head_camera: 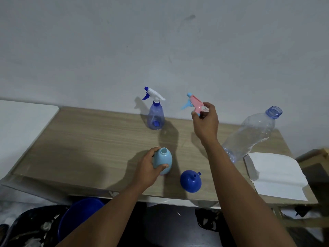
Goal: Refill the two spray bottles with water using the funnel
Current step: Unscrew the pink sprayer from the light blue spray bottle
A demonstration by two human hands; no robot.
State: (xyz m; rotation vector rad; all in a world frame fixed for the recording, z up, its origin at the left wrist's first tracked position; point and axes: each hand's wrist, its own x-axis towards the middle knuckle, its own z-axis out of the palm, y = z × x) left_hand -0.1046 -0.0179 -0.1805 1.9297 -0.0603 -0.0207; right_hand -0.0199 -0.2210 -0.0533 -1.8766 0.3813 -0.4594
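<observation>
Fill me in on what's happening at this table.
A person is working bare-handed at a wooden table. The left hand grips a light blue bottle whose neck is open. The right hand holds its pink spray head up off the table. The blue funnel sits spout-up beside the bottle, untouched. The clear blue spray bottle by the wall has its head on. A large uncapped clear bottle stands on the right.

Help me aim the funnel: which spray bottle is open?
The light blue bottle in the left hand: its neck is bare. The clear blue bottle wears its sprayer.
</observation>
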